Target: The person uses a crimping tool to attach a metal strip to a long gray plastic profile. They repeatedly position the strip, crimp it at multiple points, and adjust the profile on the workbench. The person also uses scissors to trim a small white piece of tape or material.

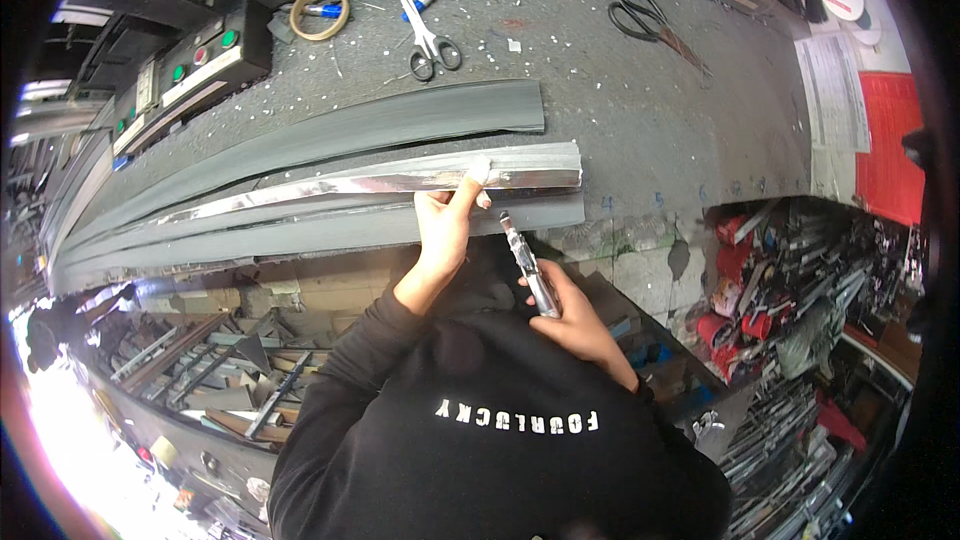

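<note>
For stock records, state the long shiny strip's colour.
The long shiny strip is silver and light grey, best seen in the head view.

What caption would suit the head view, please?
Left hand on a shiny strip, right hand holding a slim tool.

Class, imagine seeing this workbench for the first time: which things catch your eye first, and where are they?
A shiny silver strip, lying along the workbench with the left hand touching it, stands out first. Just right of that hand, the right hand holds a slim black-and-silver tool. A bright red panel shows near the picture's right edge.
</note>
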Tool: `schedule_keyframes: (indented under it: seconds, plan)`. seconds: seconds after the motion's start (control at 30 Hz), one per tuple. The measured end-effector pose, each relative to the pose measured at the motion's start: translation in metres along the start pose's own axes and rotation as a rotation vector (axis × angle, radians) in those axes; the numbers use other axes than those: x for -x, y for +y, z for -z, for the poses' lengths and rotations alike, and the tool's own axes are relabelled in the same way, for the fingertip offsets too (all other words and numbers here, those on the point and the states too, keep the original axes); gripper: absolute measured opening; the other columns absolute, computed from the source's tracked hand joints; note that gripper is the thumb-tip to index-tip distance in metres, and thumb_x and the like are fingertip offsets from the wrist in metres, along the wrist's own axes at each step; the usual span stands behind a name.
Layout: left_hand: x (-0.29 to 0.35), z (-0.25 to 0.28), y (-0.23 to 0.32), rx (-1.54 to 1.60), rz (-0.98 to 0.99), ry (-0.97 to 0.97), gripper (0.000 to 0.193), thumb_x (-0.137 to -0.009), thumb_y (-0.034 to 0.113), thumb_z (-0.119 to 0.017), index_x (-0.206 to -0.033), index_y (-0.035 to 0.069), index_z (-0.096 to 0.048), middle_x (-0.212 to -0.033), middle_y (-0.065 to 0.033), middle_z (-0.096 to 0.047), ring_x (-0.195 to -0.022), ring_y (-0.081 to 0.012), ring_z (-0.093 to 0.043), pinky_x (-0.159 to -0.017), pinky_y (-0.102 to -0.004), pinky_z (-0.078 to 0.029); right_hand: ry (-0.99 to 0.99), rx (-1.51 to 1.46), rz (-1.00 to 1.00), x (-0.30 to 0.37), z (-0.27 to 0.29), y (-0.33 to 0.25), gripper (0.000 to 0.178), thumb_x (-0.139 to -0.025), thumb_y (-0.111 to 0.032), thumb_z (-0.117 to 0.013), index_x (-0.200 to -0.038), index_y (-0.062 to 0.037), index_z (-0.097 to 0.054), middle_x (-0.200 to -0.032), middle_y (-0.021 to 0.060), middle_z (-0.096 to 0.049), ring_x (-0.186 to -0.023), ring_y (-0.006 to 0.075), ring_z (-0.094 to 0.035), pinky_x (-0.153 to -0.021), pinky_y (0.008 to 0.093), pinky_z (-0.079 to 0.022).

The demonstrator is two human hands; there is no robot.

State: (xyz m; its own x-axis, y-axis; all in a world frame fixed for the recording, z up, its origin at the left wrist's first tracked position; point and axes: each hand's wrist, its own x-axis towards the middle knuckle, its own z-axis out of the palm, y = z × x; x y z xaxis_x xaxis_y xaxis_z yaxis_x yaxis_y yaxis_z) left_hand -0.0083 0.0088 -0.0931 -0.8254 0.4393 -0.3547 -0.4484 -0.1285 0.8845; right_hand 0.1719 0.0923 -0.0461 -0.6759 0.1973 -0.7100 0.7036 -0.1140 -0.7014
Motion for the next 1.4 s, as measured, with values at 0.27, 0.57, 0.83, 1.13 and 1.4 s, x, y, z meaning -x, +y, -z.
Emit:
schedule_keyframes:
  seconds: [0.27, 0.57, 0.83, 1.13, 1.4]
  plan:
    - [0.013, 0.013, 0.005, -0.089, 0.091, -0.062, 0.02, -0.089, 0.018, -0.072, -0.078, 0.002, -0.07, -0.07, -0.0001, -0.064, -0.057, -0.0053, -0.054, -0.054, -0.0212, -0.041, 0.24, -0.189, 0.175, -0.015, -0.036, -0.008, 0.077, -0.065, -0.003, -0.059, -0.14, -0.0018, -0.038, -0.125, 0.0091, -0.053, -0.106, 0.0183, -0.054, -0.092, 0.0319, -0.044]
    - [0.025, 0.01, 0.005, 0.053, 0.1, -0.1, 0.02, -0.09, 0.021, -0.07, -0.075, 0.008, -0.066, -0.063, 0.0038, -0.059, -0.049, -0.0013, -0.041, -0.045, -0.0204, -0.026, 0.198, -0.494, 0.093, -0.013, -0.054, -0.022, 0.076, -0.064, -0.01, -0.059, -0.137, -0.0006, -0.043, -0.12, 0.0084, -0.055, -0.101, 0.0179, -0.055, -0.087, 0.0305, -0.046]
    - [0.029, 0.008, 0.014, 0.093, 0.152, -0.11, 0.021, -0.089, 0.02, -0.071, -0.072, 0.011, -0.063, -0.062, 0.0049, -0.057, -0.049, -0.0018, -0.043, -0.046, -0.0201, -0.027, 0.154, -0.618, 0.077, -0.013, -0.055, -0.025, 0.072, -0.064, -0.009, -0.057, -0.134, -0.0001, -0.045, -0.118, 0.0085, -0.055, -0.1, 0.0173, -0.056, -0.086, 0.0291, -0.048]
    - [0.03, 0.006, 0.015, 0.119, 0.107, -0.082, 0.018, -0.088, 0.019, -0.072, -0.076, 0.01, -0.062, -0.065, 0.0048, -0.057, -0.051, -0.0033, -0.046, -0.047, -0.0208, -0.029, 0.2, -0.517, 0.096, -0.014, -0.056, -0.025, 0.066, -0.064, -0.008, -0.058, -0.129, 0.0007, -0.049, -0.114, 0.0071, -0.057, -0.097, 0.015, -0.057, -0.081, 0.027, -0.048]
    - [0.028, 0.013, 0.016, 0.078, 0.169, -0.117, 0.016, -0.088, 0.02, -0.072, -0.079, 0.009, -0.064, -0.066, 0.0039, -0.059, -0.05, -0.0026, -0.044, -0.046, -0.0205, -0.028, 0.214, -0.494, 0.116, -0.015, -0.055, -0.022, 0.063, -0.066, -0.005, -0.057, -0.128, 0.0016, -0.05, -0.113, 0.0068, -0.059, -0.094, 0.0156, -0.058, -0.081, 0.027, -0.048]
